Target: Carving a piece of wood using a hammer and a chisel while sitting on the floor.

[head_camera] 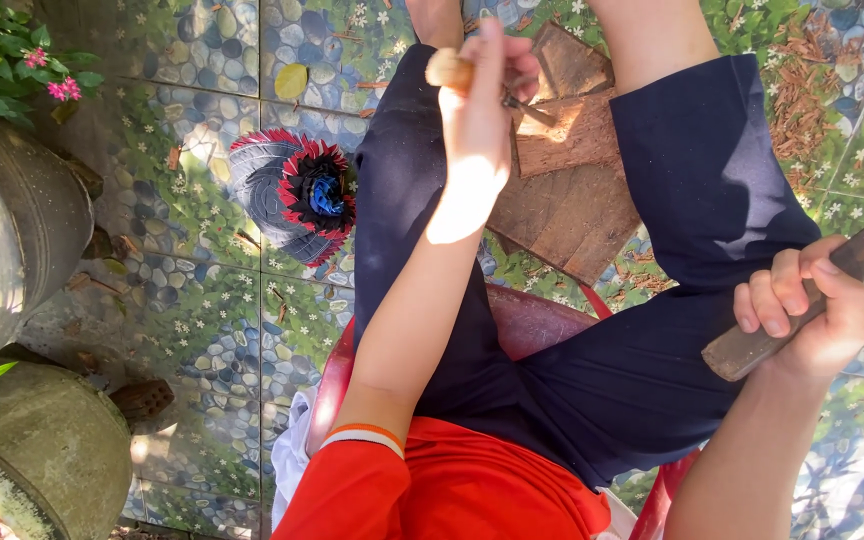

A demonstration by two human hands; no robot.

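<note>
Seen from above, a person in dark trousers and an orange shirt sat on a red chair (527, 320) over a floor of pebble-patterned tiles (202, 290). The left hand (482, 95) was closed around a chisel (452, 70) with a rounded wooden handle, its metal shaft angled down toward a rough wooden block (567, 185). The block lay on the floor between the person's knees, just beyond that hand. The right hand (802, 310) was raised well off to the side, fingers wrapped tightly around one end of a thick wooden stick (852, 275), which ran up and away past the frame's edge. Wood chips (802, 80) were scattered beyond the right hand. Farther out past the left hand lay a round red-and-blue frilled object (297, 190) and two stone planters (22, 220) with pink flowers.
</note>
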